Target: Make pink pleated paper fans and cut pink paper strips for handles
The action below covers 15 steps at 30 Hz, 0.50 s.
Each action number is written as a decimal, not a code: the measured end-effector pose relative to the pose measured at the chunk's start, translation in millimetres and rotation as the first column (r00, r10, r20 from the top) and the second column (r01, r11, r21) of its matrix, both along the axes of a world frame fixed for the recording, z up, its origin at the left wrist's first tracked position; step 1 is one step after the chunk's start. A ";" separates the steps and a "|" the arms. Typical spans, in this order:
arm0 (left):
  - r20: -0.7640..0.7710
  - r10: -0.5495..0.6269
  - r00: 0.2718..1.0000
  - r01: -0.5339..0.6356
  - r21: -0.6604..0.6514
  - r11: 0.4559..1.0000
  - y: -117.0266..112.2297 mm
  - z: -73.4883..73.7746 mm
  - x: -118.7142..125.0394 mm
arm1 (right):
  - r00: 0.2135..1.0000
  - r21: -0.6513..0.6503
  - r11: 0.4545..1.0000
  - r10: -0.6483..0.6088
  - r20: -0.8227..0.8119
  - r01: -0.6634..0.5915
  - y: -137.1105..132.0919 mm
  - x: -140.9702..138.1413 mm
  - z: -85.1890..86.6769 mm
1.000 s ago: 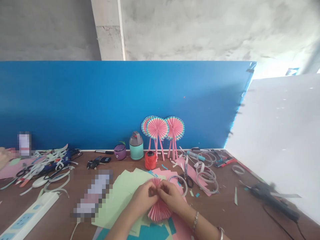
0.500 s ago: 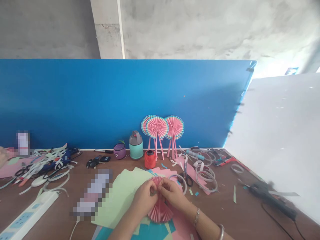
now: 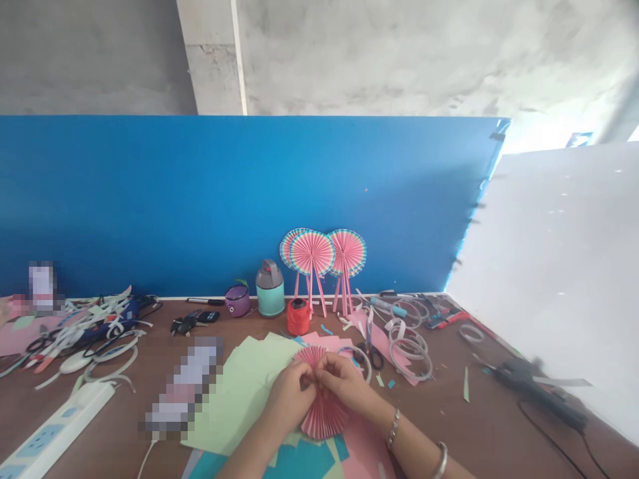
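A pleated pink paper fan (image 3: 324, 418), pinched narrow at its middle and spread at both ends, is between my two hands at the bottom centre. My left hand (image 3: 294, 392) grips its waist from the left, thumb and fingers closed together. From the right, my right hand (image 3: 344, 380) pinches at the same waist, its fingertips touching those of the left. Whatever fine thing may lie between the fingertips is hidden. Beneath the hands are sheets of green paper (image 3: 234, 392), pink paper (image 3: 367, 442) and blue paper (image 3: 299, 460).
Finished paper fans (image 3: 312, 253) lean on the blue partition (image 3: 200, 199). Before them stand a red roll (image 3: 298, 318), a teal container (image 3: 270, 296) and a purple pot (image 3: 237, 301). Scissors (image 3: 373, 356) and clear tubing rings lie right, with a glue gun (image 3: 542, 392) beyond. A power strip (image 3: 54, 432) lies left.
The pink fan has tilted slightly, its lower end swinging a little right and its upper end left. Both hands keep their pinch at its waist. The view has shifted slightly.
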<state>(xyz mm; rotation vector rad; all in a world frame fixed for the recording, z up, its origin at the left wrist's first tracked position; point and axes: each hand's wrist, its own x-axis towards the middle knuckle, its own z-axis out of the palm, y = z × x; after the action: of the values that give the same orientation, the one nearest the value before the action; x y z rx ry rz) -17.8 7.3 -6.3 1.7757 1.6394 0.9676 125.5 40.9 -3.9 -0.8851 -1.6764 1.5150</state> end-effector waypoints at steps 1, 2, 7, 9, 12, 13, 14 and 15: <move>0.006 -0.009 1.000 0.009 0.002 1.000 -0.5 1.9 -1.0 | 1.000 0.017 1.000 -0.002 0.010 0.001 -0.4 0.9 1.6; 0.013 -0.018 1.000 0.018 0.003 1.000 -1.0 4.1 -2.1 | 1.000 0.044 0.999 -0.008 0.029 0.007 -0.9 1.9 3.5; 0.044 -0.052 0.998 0.053 -0.005 0.999 -2.9 12.9 -6.6 | 0.963 0.295 0.955 -0.109 0.248 0.032 -5.4 8.0 11.7; 0.065 -0.046 0.997 0.047 -0.014 0.999 -3.1 13.6 -6.8 | 0.928 0.423 0.906 -0.161 0.337 0.004 -8.1 9.6 13.7; 0.103 -0.018 0.995 0.020 -0.021 1.000 -2.1 11.5 -5.8 | 0.879 0.569 0.821 -0.230 0.418 -0.056 -11.2 10.5 14.7; 0.111 -0.010 0.994 0.013 -0.022 1.000 -1.6 10.4 -5.4 | 0.866 0.595 0.801 -0.246 0.434 -0.071 -11.7 10.5 14.4; 0.115 -0.005 0.993 0.008 -0.023 1.000 -1.0 9.5 -5.1 | 0.857 0.613 0.786 -0.257 0.447 -0.084 -12.0 10.5 13.9; 0.118 -0.003 0.993 0.006 -0.025 1.000 -0.5 8.9 -4.8 | 0.849 0.628 0.772 -0.263 0.458 -0.099 -12.1 10.6 13.3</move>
<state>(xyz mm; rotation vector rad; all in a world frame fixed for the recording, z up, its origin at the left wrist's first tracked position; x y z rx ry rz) -22.6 6.8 2.5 1.6719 1.5672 1.0255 136.0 28.8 9.4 -1.0155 -2.2998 0.5422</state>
